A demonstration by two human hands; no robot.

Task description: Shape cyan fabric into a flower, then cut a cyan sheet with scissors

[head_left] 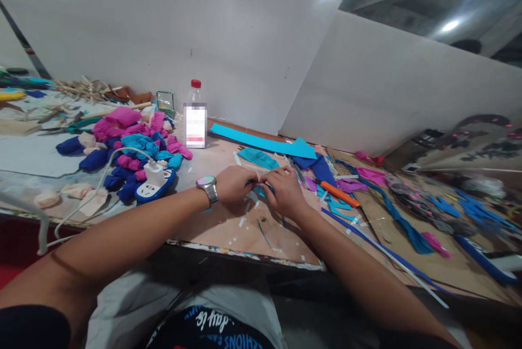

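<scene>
Over the middle of the worktop, my left hand (236,184), with a metal watch on its wrist, has its fingers pinched together on a small blue piece. Close against it, my right hand (282,188) has curled fingers and grips the same small blue piece (260,188), mostly hidden between the fingertips. Just behind the hands lies a crumpled teal strip (258,157). Farther back stretches a long flat bright blue strip (261,142). An orange cutter (338,194) rests to the right of my right hand, among blue and purple scraps.
Left of my hands are a white-and-blue power strip (153,188) with a cable and a heap of pink and blue bundles (141,145). A red-capped bottle (196,120) stands near the wall. Twisted blue cloth (402,221) lies on cardboard at the right.
</scene>
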